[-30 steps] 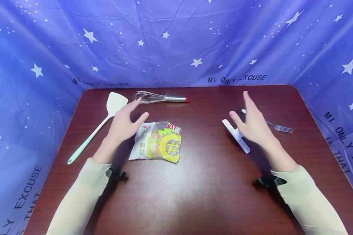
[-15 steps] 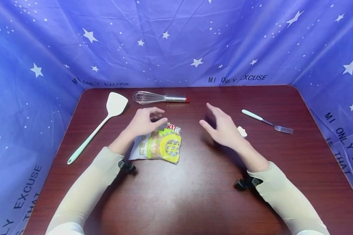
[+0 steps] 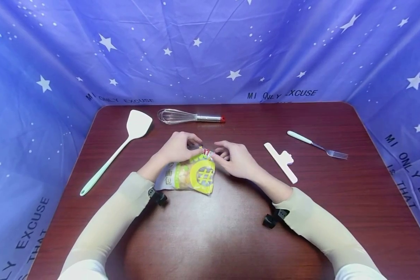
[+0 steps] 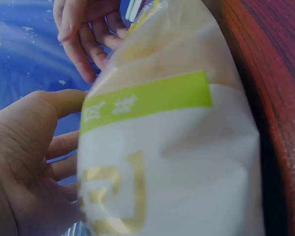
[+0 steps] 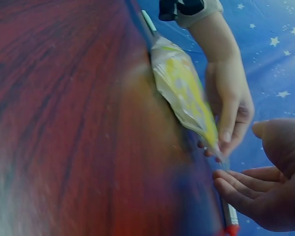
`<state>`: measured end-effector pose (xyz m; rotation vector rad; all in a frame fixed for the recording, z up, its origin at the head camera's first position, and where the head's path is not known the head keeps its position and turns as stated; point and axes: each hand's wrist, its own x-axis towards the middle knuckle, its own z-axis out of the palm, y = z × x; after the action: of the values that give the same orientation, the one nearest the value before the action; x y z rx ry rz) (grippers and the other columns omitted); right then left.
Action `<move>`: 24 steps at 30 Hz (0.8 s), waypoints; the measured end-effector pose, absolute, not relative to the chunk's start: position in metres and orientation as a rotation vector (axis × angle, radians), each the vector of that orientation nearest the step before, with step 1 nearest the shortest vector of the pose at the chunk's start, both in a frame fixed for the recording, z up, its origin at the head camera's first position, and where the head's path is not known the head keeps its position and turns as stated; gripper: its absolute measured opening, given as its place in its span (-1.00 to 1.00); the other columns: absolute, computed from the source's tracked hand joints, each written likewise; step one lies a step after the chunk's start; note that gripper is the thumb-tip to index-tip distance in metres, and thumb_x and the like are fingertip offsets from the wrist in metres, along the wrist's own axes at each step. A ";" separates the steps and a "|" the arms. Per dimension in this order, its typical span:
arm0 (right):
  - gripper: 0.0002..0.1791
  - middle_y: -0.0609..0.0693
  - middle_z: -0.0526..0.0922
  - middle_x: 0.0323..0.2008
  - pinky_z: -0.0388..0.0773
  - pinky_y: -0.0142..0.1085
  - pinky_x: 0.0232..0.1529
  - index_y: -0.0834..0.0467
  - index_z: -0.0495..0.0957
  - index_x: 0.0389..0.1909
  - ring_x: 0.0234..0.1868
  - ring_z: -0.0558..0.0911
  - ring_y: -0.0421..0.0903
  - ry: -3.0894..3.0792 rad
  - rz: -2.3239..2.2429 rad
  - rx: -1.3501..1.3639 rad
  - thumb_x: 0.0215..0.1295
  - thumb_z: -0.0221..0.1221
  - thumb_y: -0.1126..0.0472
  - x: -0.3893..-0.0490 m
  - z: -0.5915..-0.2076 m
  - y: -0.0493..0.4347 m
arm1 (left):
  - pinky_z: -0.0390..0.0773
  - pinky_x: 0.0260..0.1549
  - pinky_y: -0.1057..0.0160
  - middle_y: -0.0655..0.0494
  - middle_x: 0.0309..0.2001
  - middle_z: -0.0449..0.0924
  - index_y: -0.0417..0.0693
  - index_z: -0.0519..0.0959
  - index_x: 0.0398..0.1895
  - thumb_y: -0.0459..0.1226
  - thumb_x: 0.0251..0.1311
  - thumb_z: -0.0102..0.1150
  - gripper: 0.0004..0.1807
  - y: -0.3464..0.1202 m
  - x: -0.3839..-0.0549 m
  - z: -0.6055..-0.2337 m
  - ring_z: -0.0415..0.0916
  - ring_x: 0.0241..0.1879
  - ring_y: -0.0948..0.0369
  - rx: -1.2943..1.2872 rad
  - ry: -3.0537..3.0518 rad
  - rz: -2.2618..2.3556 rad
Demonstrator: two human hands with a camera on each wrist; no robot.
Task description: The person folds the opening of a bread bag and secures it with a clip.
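Blue star-printed cloth hangs behind a dark red-brown table in the head view. A bag of bread lies left of the middle, the left hand over its far edge, the right hand at its far right corner. Farther left is a white spatula; a whisk lies at the far side. On the right are a white clip and, beyond it, a fork.

From the left wrist, the left thumb meets the bag's edge and the fingers pass behind; I cannot tell whether they pinch it.

From the right wrist, the right thumb stands apart from its loosely extended fingers, whose tips are at the bag's end; contact is unclear.
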<state>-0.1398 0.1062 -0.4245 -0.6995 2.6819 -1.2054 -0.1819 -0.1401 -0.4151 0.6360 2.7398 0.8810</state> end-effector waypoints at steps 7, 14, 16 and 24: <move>-0.57 0.01 0.85 -0.25 0.75 -0.27 -0.18 0.24 0.68 0.16 -0.29 0.82 -0.19 2.707 -1.184 -0.640 0.39 0.36 0.08 -0.144 -0.433 0.095 | 0.70 -0.01 0.12 0.07 -0.13 0.85 -0.04 0.77 0.06 -0.08 0.26 0.47 -0.63 -0.139 -0.183 -0.422 0.77 -0.14 0.17 0.636 2.686 0.932; -0.68 -0.03 0.84 -0.30 0.74 -0.29 -0.20 0.19 0.72 0.05 -0.35 0.80 -0.23 2.699 -1.206 -0.587 0.34 0.38 0.16 -0.147 -0.437 0.091 | 0.68 -0.03 0.17 0.09 -0.18 0.84 -0.05 0.76 0.06 -0.22 0.26 0.39 -0.68 -0.141 -0.185 -0.426 0.74 -0.18 0.21 0.654 2.643 0.975; -0.74 -0.04 0.83 -0.32 0.73 -0.29 -0.20 0.17 0.71 -0.01 -0.36 0.79 -0.23 2.697 -1.210 -0.569 0.33 0.39 0.18 -0.147 -0.437 0.091 | 0.65 -0.05 0.20 0.10 -0.21 0.83 -0.04 0.77 0.05 -0.24 0.24 0.37 -0.69 -0.141 -0.185 -0.427 0.72 -0.20 0.22 0.657 2.644 0.985; -0.84 -0.02 0.77 -0.37 0.72 -0.31 -0.23 0.13 0.62 -0.23 -0.40 0.74 -0.23 2.700 -1.245 -0.601 0.29 0.42 0.25 -0.146 -0.435 0.090 | 0.58 -0.18 0.27 0.09 -0.25 0.82 -0.02 0.79 -0.05 -0.30 0.18 0.39 -0.74 -0.146 -0.185 -0.431 0.70 -0.26 0.20 0.668 2.689 1.058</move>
<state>-0.1458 0.0904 -0.4353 -0.6010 2.7003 -1.2452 -0.1854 -0.1457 -0.4313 0.6679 2.6887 1.0578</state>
